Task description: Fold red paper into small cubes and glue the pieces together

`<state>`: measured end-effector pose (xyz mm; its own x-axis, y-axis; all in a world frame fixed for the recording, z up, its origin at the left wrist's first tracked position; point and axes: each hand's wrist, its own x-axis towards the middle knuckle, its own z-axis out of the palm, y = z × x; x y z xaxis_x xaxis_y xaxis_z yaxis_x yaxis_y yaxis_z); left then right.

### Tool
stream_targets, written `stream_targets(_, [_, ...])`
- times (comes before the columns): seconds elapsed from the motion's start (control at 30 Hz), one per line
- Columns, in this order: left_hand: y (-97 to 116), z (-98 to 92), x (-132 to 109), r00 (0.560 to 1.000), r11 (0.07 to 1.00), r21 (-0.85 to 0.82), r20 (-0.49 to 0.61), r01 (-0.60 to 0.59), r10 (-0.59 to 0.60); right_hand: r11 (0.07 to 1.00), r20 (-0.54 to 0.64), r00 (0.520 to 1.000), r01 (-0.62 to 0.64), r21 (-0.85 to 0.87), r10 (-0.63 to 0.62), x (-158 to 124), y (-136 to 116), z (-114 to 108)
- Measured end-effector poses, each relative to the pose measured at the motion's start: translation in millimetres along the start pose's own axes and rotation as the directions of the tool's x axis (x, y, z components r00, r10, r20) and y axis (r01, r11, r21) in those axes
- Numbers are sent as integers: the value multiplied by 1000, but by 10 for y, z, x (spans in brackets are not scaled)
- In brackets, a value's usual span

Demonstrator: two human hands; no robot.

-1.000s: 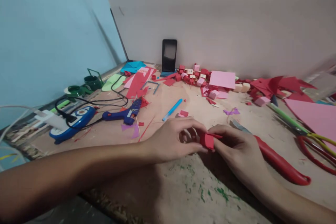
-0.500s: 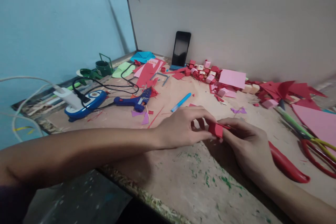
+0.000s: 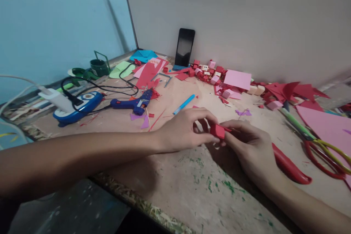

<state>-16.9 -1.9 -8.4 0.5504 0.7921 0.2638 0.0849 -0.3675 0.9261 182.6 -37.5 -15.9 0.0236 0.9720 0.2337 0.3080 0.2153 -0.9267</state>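
- Your left hand (image 3: 189, 131) and right hand (image 3: 253, 150) pinch a small red block (image 3: 217, 131) between them.
- A blue pen (image 3: 184, 104) lies just beyond your left hand.

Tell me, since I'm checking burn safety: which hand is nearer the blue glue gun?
Left. The left hand is below and right of the blue glue gun in view; the right hand is farther right.

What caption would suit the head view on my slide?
Left hand and right hand hold a small boxy red paper piece over a cluttered light-brown table.
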Motion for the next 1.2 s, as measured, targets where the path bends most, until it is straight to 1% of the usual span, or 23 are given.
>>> stream_targets(0.27, [-16, 5, 25, 999, 996, -80, -11, 33, -34, 1000, -20, 1000, 4, 18, -3, -21, 42, -3])
stream_targets(0.33, [-19, 6, 38, 999, 996, -76, -12, 45, -46, 999, -14, 1000, -21, 35, 21, -16, 39, 1])
stream_targets(0.47, [-14, 14, 62, 997, 997, -29, 18, 77, -77, 994, 18, 997, -75, 84, 73, 6, 6, 20])
stream_targets(0.57, [-10, 16, 69, 995, 995, -3, 18, 100, -100, 994, 13, 997, -77, 84, 76, 21, -13, 35])
stream_targets(0.73, [-28, 3, 83, 990, 990, -32, -1, 140, -140, 997, 2, 999, -51, 56, 51, 42, -25, 34])
stream_targets(0.83, [-43, -3, 88, 989, 988, -38, 5, 151, -151, 997, -2, 998, -62, 52, 62, 46, -24, 26])
stream_targets(0.9, [-38, -1, 80, 990, 990, -25, -15, 142, -143, 996, -9, 997, -71, 52, 71, 45, -15, 26])
stream_targets(1.0, [-7, 11, 59, 995, 996, 34, -53, 83, -82, 997, -18, 997, -75, 32, 76, 45, 5, 36])
stream_targets(1.1, [18, 21, 41, 999, 994, 108, -31, 24, -21, 998, 2, 998, -69, 0, 69, 47, 16, 43])
stream_targets(1.2, [9, 24, 37, 999, 989, 148, -31, 23, -18, 997, 13, 997, -78, -2, 78, 49, 13, 44])
